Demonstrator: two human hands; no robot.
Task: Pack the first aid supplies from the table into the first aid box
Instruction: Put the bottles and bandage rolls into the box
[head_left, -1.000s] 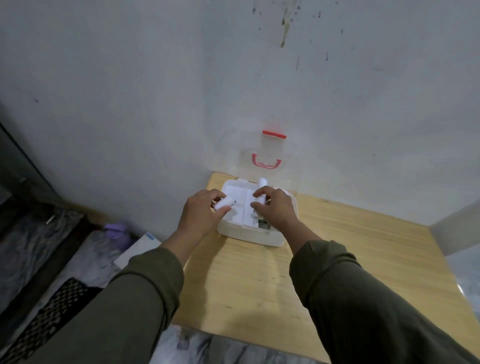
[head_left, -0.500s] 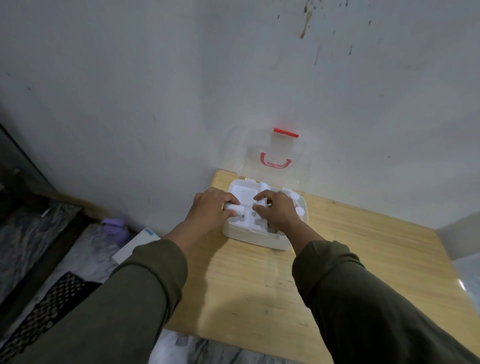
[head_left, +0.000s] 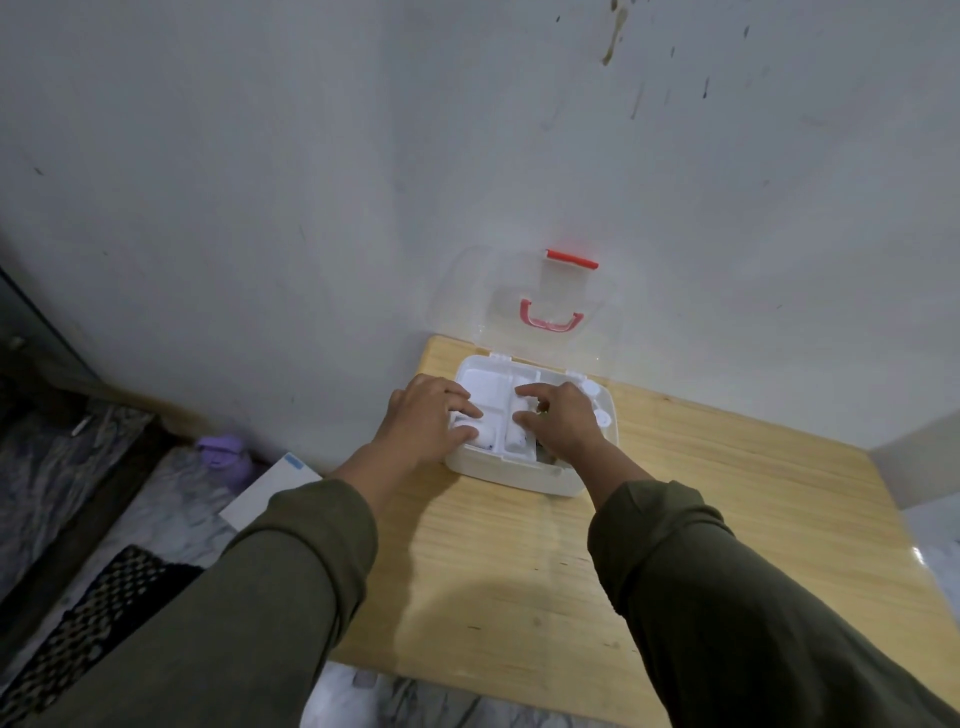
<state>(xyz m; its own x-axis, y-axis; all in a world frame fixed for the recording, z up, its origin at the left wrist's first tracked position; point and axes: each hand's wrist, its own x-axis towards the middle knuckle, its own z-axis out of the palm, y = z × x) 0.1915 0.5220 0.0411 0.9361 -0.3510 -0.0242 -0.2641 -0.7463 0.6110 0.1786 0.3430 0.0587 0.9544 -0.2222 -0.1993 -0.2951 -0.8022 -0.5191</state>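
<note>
Head view: grey plaster wall fills the far side, light wooden table runs from the far left corner toward the near right. White plastic first aid box sits at the table's far left end, against the wall, with its clear plastic lid standing open against the wall, red handle and red latch on it. A white compartment tray lies in the box top.

No loose supplies show on the table, so packing looks nearly done. Step in hand, as a guess: seating the last items in the tray. Next move likely needs both hands clear of the box, then the lid swung down and latched. Risk is an item riding above the dividers and blocking the lid.

Both arms in olive green sleeves reach forward from the near edge. Left hand is over the tray's near left compartment, palm down, fingers bent loosely and pressing a white roll there, not wrapped round it. Right hand is over the tray's right half, thumb and fingertips pinching a second white roll in the near middle compartment. Small white round containers sit at the box's right edge, partly hidden.

On the floor to the left: a purple bottle and a white flat sheet.
</note>
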